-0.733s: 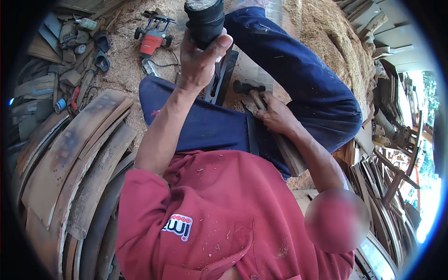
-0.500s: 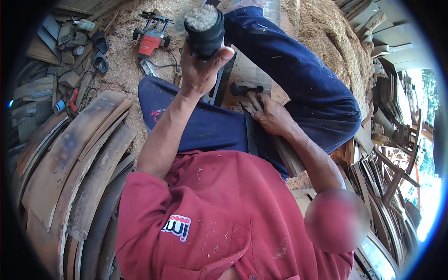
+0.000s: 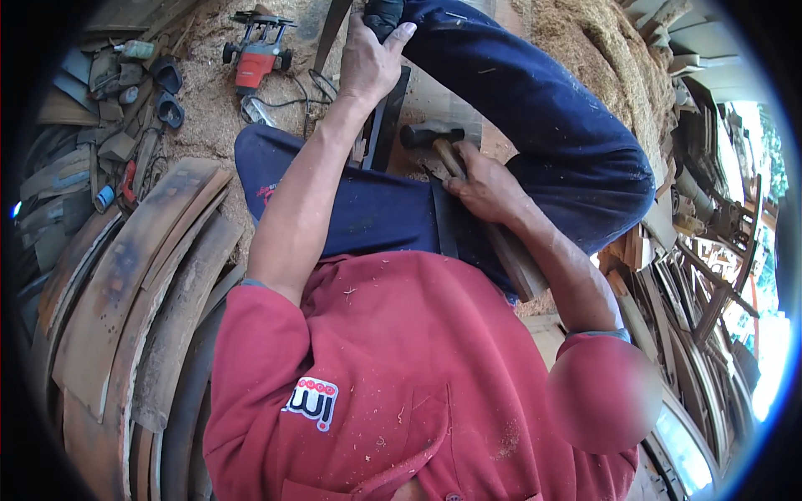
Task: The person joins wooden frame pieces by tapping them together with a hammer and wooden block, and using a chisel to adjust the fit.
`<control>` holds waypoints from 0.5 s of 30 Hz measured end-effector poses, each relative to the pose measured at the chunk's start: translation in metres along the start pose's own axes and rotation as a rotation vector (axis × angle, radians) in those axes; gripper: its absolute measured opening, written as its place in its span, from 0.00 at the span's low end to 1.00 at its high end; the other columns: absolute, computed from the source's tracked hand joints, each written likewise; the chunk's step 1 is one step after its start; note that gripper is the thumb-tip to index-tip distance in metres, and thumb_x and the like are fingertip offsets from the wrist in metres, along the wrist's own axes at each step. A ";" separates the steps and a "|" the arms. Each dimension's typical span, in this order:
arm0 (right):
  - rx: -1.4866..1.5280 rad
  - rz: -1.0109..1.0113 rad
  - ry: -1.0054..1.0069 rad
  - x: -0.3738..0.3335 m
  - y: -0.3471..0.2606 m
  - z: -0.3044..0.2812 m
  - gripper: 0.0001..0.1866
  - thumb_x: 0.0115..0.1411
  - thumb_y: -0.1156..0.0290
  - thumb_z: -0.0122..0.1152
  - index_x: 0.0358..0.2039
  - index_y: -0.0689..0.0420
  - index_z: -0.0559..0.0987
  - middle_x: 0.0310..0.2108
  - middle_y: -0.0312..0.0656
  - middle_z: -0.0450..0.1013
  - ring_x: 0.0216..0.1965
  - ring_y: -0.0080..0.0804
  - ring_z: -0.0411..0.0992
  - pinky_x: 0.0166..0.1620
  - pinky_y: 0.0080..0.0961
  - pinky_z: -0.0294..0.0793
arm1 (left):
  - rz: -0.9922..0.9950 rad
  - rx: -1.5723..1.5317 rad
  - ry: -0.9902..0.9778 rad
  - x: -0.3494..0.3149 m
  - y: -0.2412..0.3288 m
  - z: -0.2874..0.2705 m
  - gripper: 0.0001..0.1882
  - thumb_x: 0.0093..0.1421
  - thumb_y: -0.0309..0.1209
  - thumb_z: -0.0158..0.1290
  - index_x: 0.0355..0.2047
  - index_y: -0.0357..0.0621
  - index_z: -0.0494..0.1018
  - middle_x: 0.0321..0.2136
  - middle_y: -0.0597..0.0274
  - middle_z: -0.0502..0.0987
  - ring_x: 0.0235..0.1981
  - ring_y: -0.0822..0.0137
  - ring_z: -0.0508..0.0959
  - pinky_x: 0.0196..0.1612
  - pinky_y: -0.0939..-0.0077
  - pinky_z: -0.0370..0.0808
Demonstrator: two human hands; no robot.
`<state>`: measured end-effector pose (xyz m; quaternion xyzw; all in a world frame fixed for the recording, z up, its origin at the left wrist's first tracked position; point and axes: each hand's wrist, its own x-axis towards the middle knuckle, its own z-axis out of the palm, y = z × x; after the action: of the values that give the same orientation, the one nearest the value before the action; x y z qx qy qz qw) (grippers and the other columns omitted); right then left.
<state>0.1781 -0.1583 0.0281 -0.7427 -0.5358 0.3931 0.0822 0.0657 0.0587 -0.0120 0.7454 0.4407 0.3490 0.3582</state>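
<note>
Hammer (image 3: 434, 134) in R hand (image 3: 491, 189), fingers curled round wdn handle (image 3: 449, 158).

over to the left i see curved boards (image 3: 124, 263) stacked side by side, the nearest face blotched with dark stains. beyond them a red power tool (image 3: 256, 68) with two dark knobs rests on sawdust (image 3: 205, 113), a dark cord (image 3: 307, 104) lying near it. a small blue can (image 3: 104, 198) sits just beside a red object (image 3: 128, 179) among wood scraps (image 3: 119, 148). off right, a taller sawdust heap (image 3: 581, 50) rises, and long boards (image 3: 664, 305) crowd near bright daylight.
</note>
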 end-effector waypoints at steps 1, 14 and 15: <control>0.017 -0.026 0.023 0.002 0.000 -0.002 0.24 0.57 0.66 0.60 0.49 0.68 0.65 0.34 0.67 0.75 0.40 0.64 0.75 0.45 0.51 0.74 | -0.004 -0.016 0.055 0.001 -0.003 -0.001 0.35 0.60 0.51 0.59 0.48 0.30 0.63 0.30 0.43 0.77 0.31 0.46 0.79 0.36 0.58 0.77; 0.031 -0.033 -0.003 -0.001 -0.002 -0.001 0.28 0.57 0.67 0.61 0.55 0.66 0.64 0.40 0.67 0.75 0.45 0.63 0.75 0.48 0.48 0.74 | -0.256 -0.298 -0.331 0.019 0.035 -0.103 0.26 0.61 0.49 0.59 0.41 0.36 0.70 0.22 0.63 0.72 0.21 0.72 0.73 0.24 0.74 0.70; 0.064 -0.052 0.023 -0.003 -0.003 0.000 0.29 0.57 0.67 0.61 0.56 0.64 0.64 0.42 0.67 0.75 0.46 0.63 0.75 0.49 0.47 0.74 | -0.221 -0.218 -0.339 0.013 0.037 -0.109 0.29 0.60 0.50 0.60 0.46 0.37 0.68 0.23 0.62 0.72 0.22 0.69 0.74 0.27 0.72 0.72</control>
<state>0.1760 -0.1597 0.0313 -0.7301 -0.5411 0.3991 0.1222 -0.0057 0.0817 0.0767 0.6974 0.4129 0.2231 0.5416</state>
